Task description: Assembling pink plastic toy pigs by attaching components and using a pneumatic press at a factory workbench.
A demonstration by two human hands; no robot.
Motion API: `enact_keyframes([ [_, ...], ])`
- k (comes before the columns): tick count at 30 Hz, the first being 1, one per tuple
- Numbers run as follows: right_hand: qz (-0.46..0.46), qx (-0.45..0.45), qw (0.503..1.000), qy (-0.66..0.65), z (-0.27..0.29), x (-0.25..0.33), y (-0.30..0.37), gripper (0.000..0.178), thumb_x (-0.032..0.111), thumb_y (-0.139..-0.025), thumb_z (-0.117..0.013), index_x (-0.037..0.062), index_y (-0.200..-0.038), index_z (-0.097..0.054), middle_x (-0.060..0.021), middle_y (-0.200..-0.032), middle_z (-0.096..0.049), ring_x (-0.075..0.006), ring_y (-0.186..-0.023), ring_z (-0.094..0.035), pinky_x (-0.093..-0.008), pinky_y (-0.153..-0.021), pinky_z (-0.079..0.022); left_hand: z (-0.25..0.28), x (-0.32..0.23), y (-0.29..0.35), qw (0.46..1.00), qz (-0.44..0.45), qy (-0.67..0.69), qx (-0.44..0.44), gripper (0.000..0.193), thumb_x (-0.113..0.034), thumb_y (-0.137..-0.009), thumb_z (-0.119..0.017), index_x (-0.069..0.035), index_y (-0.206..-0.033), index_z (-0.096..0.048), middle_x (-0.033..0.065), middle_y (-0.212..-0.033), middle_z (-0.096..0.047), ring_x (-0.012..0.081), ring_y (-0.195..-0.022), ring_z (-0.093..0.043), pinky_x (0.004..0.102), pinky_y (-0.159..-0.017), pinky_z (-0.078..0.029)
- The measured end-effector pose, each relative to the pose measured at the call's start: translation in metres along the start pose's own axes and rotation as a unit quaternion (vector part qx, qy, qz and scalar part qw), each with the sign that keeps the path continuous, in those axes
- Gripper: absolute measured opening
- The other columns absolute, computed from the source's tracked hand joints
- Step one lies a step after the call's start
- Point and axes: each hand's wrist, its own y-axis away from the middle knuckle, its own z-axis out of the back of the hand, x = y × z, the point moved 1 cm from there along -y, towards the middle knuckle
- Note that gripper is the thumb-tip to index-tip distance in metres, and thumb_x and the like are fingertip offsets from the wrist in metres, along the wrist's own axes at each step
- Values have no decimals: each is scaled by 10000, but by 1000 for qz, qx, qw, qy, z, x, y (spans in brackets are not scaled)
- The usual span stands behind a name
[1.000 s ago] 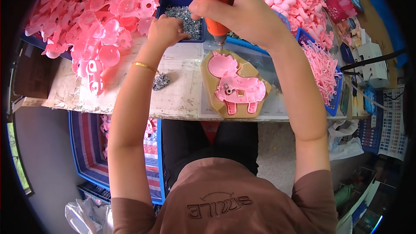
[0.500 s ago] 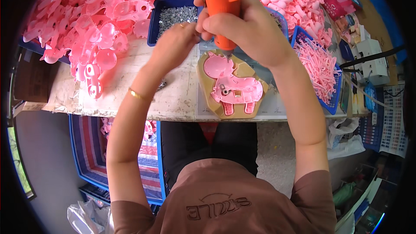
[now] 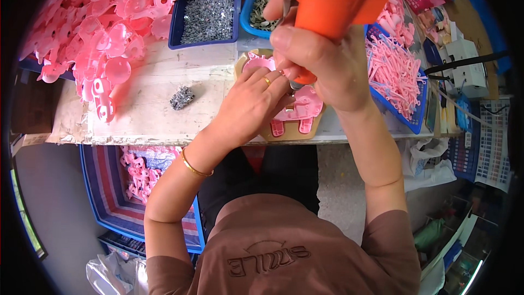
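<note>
A large orange electric screwdriver [image 3: 341, 0] is gripped in my right hand [image 3: 330, 65]. Its tip points down at a pink animal-shaped plastic shell half [image 3: 308, 104], which lies in a tan fixture [image 3: 291, 132] at the table's front edge. My left hand [image 3: 248, 104] reaches over the shell's left side, fingers bent and close together beside the driver tip. Whatever those fingertips pinch is hidden. Both hands and the driver cover much of the shell. Left of the fixture, a small heap of screws [image 3: 182, 98] lies on the table.
Behind are a dark blue tray [image 3: 173, 28] of small metal screws and a lighter blue tray [image 3: 245, 10] of metal parts. Pink shells [image 3: 109, 16] pile up at the left. A blue basket [image 3: 417, 123] of pink sticks stands right. Below sits a stripe-lined bin [image 3: 103, 180].
My left hand has come from beside the screw tray down to the shell. The screwdriver has shifted right and tilted, its tip now lower over the shell's body.
</note>
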Motion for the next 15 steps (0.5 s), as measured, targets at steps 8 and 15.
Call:
enact_keyframes([
  [8,-123,-5,992,18,6,19,12,299,94,-814,-751,-27,-1068,-647,-42,-944,-672,-96,-764,-635,-250,-649,-526,-13,-7,5,1000,3,18,25,480,-178,-859,-693,28,-1257,-521,126,-970,-606,290,-933,-594,414,-907,-458],
  [15,-118,-51,987,95,16,16,32,287,120,-784,-620,-25,-1028,-579,-47,-639,-566,-75,-509,-510,-224,-455,-374,-6,-26,3,999,41,7,25,514,-204,-759,-757,-9,-1198,-572,106,-1076,-618,290,-1048,-570,426,-967,-450],
])
